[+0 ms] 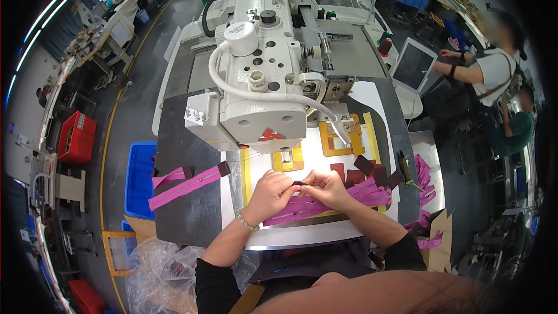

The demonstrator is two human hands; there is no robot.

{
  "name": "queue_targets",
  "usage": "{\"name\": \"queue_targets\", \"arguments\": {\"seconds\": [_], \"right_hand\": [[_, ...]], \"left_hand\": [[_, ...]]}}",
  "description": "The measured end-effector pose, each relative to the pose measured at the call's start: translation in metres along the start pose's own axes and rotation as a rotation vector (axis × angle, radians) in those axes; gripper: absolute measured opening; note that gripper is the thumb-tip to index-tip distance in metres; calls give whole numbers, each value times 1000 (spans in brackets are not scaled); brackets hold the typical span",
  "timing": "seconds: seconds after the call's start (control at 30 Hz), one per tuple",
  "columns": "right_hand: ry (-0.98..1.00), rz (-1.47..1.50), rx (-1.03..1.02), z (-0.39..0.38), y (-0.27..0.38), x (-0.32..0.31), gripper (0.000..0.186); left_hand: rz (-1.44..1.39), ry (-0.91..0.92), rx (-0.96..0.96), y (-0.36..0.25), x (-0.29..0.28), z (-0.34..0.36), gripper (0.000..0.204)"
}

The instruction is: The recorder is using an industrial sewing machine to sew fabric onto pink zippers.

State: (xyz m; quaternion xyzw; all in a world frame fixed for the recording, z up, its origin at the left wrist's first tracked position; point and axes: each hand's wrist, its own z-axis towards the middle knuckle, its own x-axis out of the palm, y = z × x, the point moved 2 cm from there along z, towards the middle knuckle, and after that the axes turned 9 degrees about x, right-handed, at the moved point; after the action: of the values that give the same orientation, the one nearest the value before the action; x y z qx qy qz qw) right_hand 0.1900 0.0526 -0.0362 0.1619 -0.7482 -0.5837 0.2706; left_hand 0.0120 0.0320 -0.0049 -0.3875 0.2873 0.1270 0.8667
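My left hand (271, 194) and my right hand (326, 188) meet over the front of the machine's table. Both pinch a small dark fabric tab (299, 183) between thumb and fingers. Below and beside my right hand lie several pink zippers (293, 215). Whether the tab joins one of them is hidden by my fingers. Dark red fabric pieces (337, 171) are scattered right of my right hand. Just beyond my hands, a small yellow frame (288, 158) sits under the white sewing machine (264, 125). Left of my left hand, another pink zipper (189, 186) with a dark end lies on the table.
A larger yellow frame (342, 138) lies at the back right of the work surface. Blue crate (138, 177) stands left of the table; more pink zippers (426, 180) hang at its right. Clear plastic (168, 273) bunches at lower left. Another person (494, 70) stands at right near a screen.
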Motion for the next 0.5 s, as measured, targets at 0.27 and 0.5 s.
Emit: {"name": "queue_targets", "arguments": {"seconds": [0.27, 0.5], "right_hand": [[-30, -682, -219, -5, 35, -1, 11], [-26, 100, 113, 0, 4, 0, 11]], "left_hand": [[-130, 117, -83, -3, -10, 4, 19], [-294, 178, -203, 12, 6, -7, 17]]}}
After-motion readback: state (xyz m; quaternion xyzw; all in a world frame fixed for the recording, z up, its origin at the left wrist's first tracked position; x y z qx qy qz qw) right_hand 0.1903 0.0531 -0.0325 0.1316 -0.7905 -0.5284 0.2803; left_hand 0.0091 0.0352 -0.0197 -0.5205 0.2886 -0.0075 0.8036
